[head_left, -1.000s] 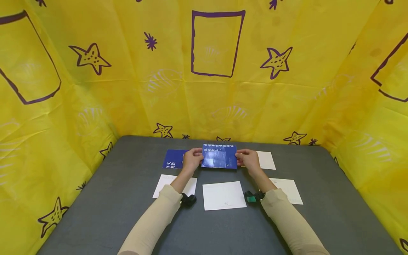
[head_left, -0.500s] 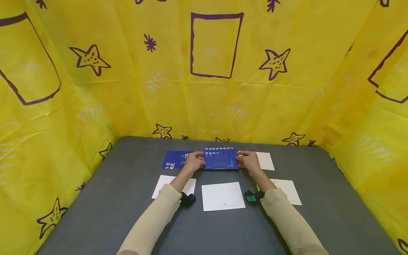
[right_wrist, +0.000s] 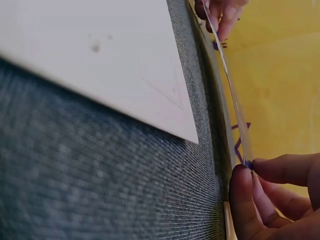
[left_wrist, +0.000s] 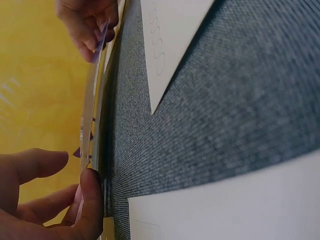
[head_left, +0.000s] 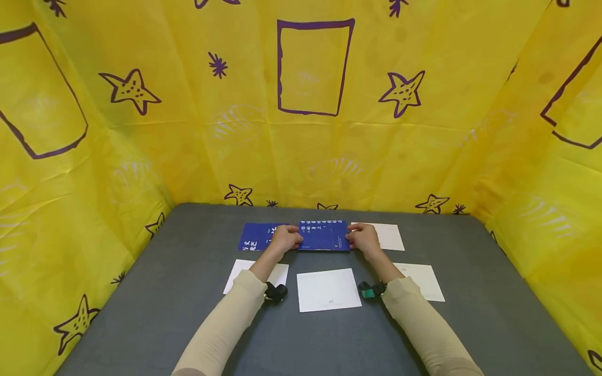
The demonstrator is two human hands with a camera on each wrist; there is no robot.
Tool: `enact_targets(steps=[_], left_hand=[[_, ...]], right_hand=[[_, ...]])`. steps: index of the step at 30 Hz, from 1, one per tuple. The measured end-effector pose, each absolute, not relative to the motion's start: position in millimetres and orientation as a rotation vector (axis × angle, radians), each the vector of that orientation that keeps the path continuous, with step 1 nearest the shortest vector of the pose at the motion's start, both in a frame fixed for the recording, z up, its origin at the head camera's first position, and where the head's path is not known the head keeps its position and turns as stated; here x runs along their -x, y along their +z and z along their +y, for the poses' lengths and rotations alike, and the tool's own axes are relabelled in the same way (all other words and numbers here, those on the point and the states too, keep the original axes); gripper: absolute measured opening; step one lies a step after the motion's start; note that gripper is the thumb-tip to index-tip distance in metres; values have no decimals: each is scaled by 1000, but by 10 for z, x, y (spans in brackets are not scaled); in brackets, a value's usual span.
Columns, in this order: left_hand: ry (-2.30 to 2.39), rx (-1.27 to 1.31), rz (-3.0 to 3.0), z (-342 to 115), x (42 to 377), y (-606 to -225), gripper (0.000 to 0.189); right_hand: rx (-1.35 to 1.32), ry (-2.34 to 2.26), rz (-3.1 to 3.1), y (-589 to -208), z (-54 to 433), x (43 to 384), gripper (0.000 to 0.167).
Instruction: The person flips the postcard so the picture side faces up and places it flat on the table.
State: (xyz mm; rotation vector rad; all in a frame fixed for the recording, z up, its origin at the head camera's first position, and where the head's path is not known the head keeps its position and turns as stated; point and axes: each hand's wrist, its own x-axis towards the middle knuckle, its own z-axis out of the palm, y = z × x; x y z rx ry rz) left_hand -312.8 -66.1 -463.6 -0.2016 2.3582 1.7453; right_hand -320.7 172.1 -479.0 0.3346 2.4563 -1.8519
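Observation:
A blue postcard with white characters (head_left: 324,236) is held by its two short sides at the back middle of the table. My left hand (head_left: 284,239) pinches its left edge, and my right hand (head_left: 366,238) pinches the right edge. Seen edge-on in the right wrist view, the postcard (right_wrist: 232,90) stands off the dark cloth, with the right thumb and fingers (right_wrist: 282,167) at its near corner. Another blue postcard (head_left: 254,237) lies to the left, partly covered by my left hand. A white card (head_left: 388,236) lies beyond my right hand.
Three white cards lie in a nearer row: a left one (head_left: 237,271) partly under my forearm, a middle one (head_left: 329,290) and a right one (head_left: 423,282). The grey table (head_left: 305,344) is walled by yellow printed cloth (head_left: 310,141) at the back and sides.
The held postcard has come down slightly and changed tilt; the glare on its face is gone. Both hands keep their hold on its edges. The cards on the table stay put.

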Motion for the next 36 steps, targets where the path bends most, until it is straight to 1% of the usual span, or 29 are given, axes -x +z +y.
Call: enact_targets(steps=[17,25,31,36], left_hand=[[1543,141,2509,-696,3172,-4595,36],[1454,97,2565,-750,3198,-4531,36],[1450,50,2570,-774,3197,-4476,38],[1491,-29,2572,-730,3184,-4382,34]], right_hand=[[-334,-1745,2555,-4781,1640,3222,26],[-320,-1711,2564,-4783,1611,3261,23],[-243,-1641,2587,-4645,1768,3279,24],[-163,-1539,2650,-4504,1991,3301,28]])
